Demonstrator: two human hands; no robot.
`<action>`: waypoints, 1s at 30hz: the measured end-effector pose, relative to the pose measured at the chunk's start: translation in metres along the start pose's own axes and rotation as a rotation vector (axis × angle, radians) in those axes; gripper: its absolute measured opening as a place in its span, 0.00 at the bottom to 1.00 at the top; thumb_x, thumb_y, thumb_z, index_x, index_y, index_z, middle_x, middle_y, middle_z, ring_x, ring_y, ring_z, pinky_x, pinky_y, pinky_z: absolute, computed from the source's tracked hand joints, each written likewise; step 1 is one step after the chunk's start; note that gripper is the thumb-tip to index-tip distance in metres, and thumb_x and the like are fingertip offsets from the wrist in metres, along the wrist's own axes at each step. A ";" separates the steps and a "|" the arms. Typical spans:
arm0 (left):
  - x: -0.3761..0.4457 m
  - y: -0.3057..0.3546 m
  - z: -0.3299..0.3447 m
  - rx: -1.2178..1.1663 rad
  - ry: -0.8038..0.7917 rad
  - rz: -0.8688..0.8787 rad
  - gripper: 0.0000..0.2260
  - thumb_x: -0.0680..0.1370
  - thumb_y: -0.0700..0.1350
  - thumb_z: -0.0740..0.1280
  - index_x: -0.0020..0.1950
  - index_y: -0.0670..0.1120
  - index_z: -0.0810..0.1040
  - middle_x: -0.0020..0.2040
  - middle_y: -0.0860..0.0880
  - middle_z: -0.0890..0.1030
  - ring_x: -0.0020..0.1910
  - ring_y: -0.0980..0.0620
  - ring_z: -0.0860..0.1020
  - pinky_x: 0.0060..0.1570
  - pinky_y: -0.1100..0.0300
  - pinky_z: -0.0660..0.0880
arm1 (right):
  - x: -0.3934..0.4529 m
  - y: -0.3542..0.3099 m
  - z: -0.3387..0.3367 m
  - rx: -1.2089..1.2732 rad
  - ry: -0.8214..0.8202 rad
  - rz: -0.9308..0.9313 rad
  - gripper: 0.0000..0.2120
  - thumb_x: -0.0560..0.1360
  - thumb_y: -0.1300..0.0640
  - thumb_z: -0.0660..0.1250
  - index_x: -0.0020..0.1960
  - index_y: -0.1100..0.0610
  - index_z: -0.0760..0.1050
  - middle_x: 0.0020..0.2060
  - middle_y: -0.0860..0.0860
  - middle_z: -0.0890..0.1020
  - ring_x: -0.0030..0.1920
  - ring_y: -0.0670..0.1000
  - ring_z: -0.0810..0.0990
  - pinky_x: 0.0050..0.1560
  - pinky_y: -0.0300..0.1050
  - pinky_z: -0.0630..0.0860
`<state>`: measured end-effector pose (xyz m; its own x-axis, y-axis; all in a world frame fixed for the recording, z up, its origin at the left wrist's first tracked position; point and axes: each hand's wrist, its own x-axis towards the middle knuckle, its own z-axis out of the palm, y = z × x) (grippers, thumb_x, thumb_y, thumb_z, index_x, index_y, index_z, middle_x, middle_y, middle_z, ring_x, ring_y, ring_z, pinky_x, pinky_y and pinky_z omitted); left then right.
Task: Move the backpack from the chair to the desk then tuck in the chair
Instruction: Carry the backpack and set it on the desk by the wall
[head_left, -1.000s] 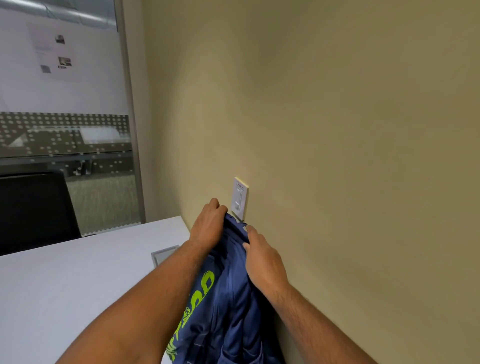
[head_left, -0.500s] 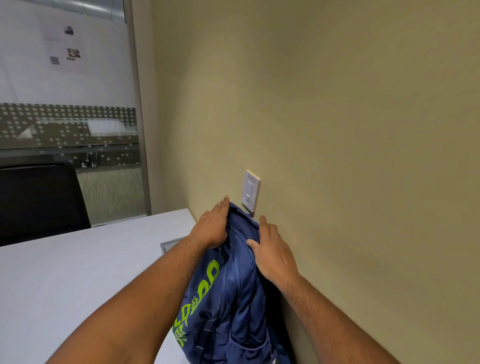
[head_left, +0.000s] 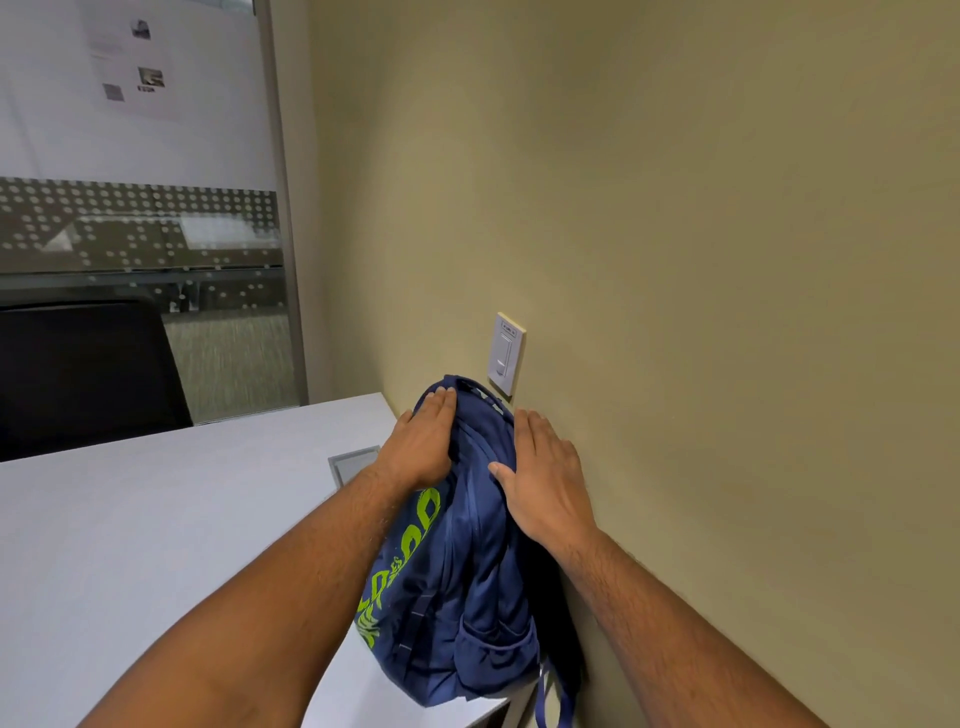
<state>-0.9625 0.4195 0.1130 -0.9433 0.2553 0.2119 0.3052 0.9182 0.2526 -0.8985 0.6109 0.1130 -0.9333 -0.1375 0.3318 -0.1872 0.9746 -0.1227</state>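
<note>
The navy backpack with lime-green lettering stands upright on the white desk, leaning against the beige wall at the desk's right edge. A strap hangs off the near corner. My left hand lies flat on the bag's upper left side, fingers straight and reaching its top. My right hand rests flat on the bag's upper right side, next to the wall, with the thumb on the fabric. Neither hand curls around anything.
A white wall switch sits just above the bag's top. A grey cable hatch is set in the desk left of the bag. A black chair back stands beyond the desk's far left, before a glass partition.
Both hands have let go of the bag's top and flattened onto its sides. The bag now stands lower and settled on the desk against the wall.
</note>
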 end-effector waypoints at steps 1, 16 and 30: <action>-0.005 0.001 0.000 0.017 -0.003 -0.005 0.42 0.77 0.38 0.65 0.82 0.45 0.40 0.83 0.44 0.44 0.81 0.47 0.48 0.77 0.47 0.50 | -0.004 0.001 0.000 -0.024 0.000 -0.004 0.37 0.83 0.38 0.51 0.82 0.56 0.40 0.82 0.53 0.48 0.81 0.52 0.46 0.79 0.57 0.48; -0.165 0.067 0.008 0.096 0.028 -0.113 0.31 0.83 0.44 0.57 0.82 0.42 0.45 0.82 0.42 0.43 0.81 0.45 0.41 0.77 0.43 0.41 | -0.122 0.007 -0.022 -0.058 -0.075 -0.107 0.35 0.84 0.40 0.45 0.81 0.58 0.37 0.82 0.54 0.40 0.81 0.52 0.38 0.78 0.61 0.40; -0.355 0.117 0.018 0.124 0.010 -0.263 0.27 0.86 0.48 0.53 0.82 0.43 0.46 0.83 0.44 0.45 0.81 0.45 0.42 0.76 0.43 0.41 | -0.273 -0.019 -0.039 -0.026 -0.146 -0.221 0.34 0.85 0.41 0.46 0.82 0.59 0.40 0.82 0.55 0.42 0.81 0.53 0.40 0.79 0.62 0.43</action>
<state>-0.5943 0.4418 0.0503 -0.9865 0.0013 0.1639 0.0317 0.9826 0.1831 -0.6288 0.6372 0.0609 -0.9051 -0.3700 0.2094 -0.3856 0.9219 -0.0374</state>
